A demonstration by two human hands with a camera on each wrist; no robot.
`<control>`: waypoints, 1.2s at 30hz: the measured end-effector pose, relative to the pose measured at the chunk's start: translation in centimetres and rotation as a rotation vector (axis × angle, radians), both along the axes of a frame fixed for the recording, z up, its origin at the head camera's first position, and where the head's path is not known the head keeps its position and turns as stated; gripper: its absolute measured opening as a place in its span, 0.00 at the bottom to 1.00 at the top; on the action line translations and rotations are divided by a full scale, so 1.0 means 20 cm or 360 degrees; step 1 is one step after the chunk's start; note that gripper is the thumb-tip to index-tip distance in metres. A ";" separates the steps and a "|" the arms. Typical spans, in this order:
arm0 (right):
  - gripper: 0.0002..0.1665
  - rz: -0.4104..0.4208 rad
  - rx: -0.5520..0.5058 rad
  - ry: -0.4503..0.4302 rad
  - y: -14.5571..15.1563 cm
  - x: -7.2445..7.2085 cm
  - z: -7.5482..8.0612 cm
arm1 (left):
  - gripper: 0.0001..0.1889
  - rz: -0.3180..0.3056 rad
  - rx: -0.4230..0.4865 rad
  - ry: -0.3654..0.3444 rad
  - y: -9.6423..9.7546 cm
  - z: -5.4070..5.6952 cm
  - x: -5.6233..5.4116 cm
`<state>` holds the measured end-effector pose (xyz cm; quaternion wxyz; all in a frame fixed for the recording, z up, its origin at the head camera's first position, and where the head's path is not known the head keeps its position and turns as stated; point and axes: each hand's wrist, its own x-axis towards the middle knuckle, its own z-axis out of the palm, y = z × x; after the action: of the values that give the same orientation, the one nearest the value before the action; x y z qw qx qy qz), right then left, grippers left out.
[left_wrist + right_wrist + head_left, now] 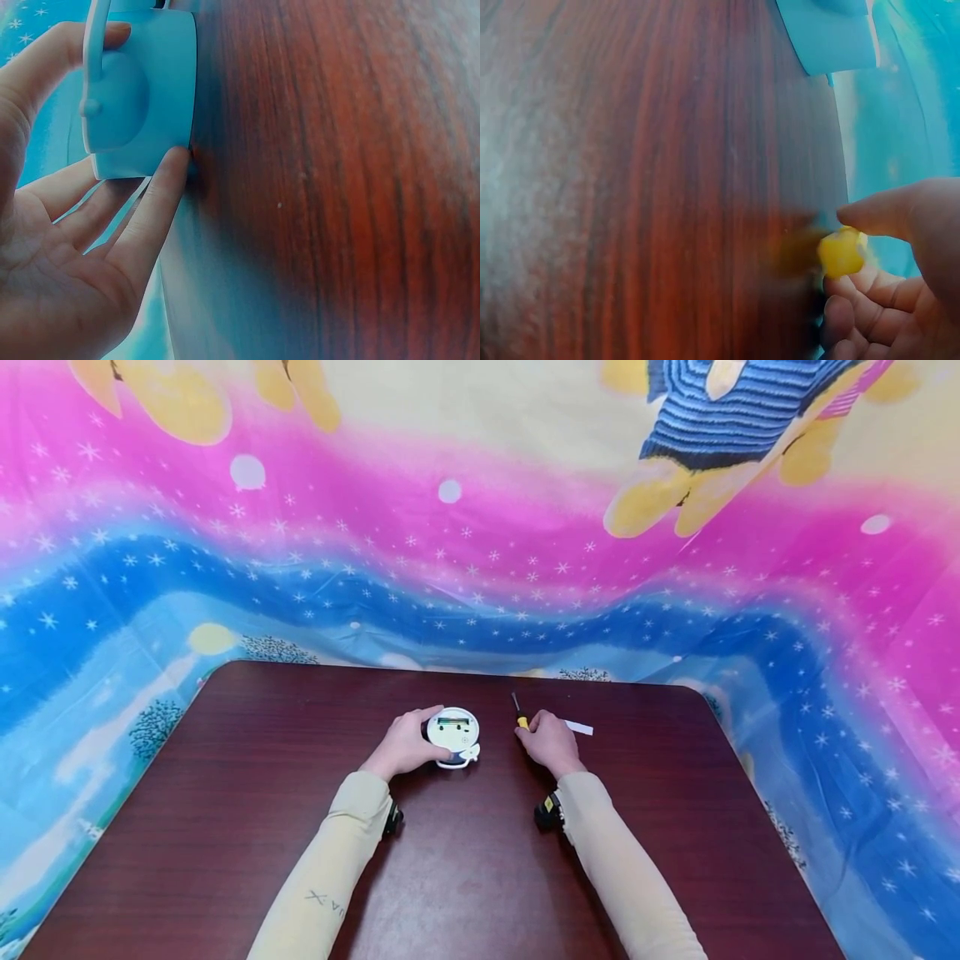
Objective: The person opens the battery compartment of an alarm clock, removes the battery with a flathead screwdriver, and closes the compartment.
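Observation:
A round white device [465, 732] stands on the table with a narrow dark slot and small holes in its upward face. My left hand [402, 745] holds it from the left side. In the left wrist view, its smooth side wall [165, 82] lies between the thumb and spread fingers [154, 217], and a curved handle runs along its top side. To the right, my right hand [551, 742] grips a screwdriver [522, 722] by its yellow handle, the thin shaft pointing away from me. The right wrist view shows the handle's yellow end [842, 253] between thumb and fingers.
A white strip [579, 727] lies on the dark wooden table [465, 877] just beyond the right hand. Behind the table's far edge hangs a colourful printed cloth [450, 552]. A small black camera is worn on each wrist.

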<state>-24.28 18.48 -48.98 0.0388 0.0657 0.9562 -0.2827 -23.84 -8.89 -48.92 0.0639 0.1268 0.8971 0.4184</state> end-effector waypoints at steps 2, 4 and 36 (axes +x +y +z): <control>0.16 -0.0007 -0.0025 0.0025 0.01 0.00 0.00 | 0.48 0.0001 0.0004 -0.0001 0.00 0.00 0.00; 0.15 -0.0014 -0.0061 0.0059 0.01 0.00 -0.01 | 0.48 0.0000 0.0004 0.0000 0.00 0.00 0.00; 0.11 -0.0027 -0.0573 0.0760 0.01 -0.02 0.05 | 0.48 0.0007 0.0013 -0.0008 0.00 0.00 0.01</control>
<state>-24.63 18.70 -48.06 -0.1786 -0.0025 0.8721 -0.4556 -23.74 -8.83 -48.88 0.0647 0.1239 0.8955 0.4225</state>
